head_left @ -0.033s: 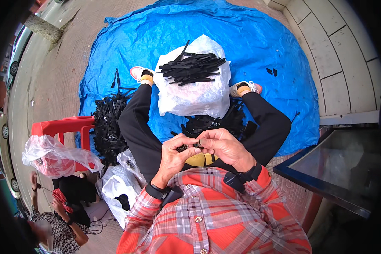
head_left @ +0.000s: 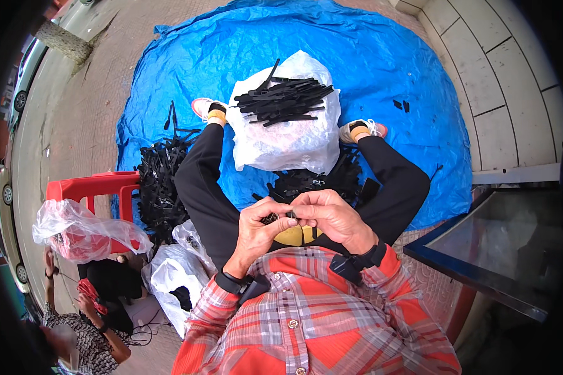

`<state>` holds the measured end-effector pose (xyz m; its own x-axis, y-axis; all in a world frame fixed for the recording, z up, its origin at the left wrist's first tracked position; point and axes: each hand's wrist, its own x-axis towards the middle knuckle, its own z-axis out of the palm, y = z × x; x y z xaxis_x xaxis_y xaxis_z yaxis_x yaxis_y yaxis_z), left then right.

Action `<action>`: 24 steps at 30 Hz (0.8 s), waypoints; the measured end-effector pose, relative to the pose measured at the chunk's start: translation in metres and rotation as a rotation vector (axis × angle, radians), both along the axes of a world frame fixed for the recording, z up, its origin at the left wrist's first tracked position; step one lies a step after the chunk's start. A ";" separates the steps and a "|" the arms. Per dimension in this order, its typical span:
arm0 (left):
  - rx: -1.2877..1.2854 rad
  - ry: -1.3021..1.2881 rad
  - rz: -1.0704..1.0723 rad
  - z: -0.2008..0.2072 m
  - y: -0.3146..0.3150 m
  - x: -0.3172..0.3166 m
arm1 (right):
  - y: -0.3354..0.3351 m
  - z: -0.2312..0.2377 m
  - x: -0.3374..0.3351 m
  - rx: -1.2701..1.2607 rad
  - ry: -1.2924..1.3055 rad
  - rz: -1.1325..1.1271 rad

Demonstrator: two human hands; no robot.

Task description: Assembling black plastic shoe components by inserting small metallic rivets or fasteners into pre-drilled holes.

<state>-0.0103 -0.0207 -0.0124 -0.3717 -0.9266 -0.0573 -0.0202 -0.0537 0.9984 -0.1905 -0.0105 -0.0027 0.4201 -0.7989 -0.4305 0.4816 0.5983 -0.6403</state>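
Over my lap, my left hand (head_left: pixel 256 226) and my right hand (head_left: pixel 331 215) meet at the fingertips. The fingers of the left one curl around small dark pieces (head_left: pixel 269 219) with a metallic glint, too small to name. Both hands pinch one small dark piece (head_left: pixel 291 214) between them, partly covered by the fingers. Beyond them, a pile of black straps (head_left: pixel 319 185) lies between my legs. Farther out, a stuffed white plastic bag (head_left: pixel 281 150) carries a stack of black strips (head_left: pixel 284 100).
A blue tarp (head_left: pixel 194 56) spreads under my legs. To the left are another heap of black straps (head_left: pixel 159 181), a red stool (head_left: pixel 94 184) draped with clear plastic, and an open white bag (head_left: pixel 175 275). Another person (head_left: pixel 84 331) sits at lower left. A dark-framed glass panel (head_left: pixel 488 250) stands at right.
My right hand's fingers have shifted slightly left, closing more over the small piece at the fingertips. The other person's raised hand has moved a little.
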 end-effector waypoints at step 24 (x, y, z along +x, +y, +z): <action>0.239 0.006 -0.103 0.000 -0.009 0.015 | 0.000 -0.010 -0.009 -0.145 0.241 0.151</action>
<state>0.0051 -0.0293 -0.0124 -0.4644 -0.8441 -0.2679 -0.0320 -0.2863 0.9576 -0.1991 -0.0101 -0.0123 0.4386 -0.7953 -0.4184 0.2186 0.5460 -0.8088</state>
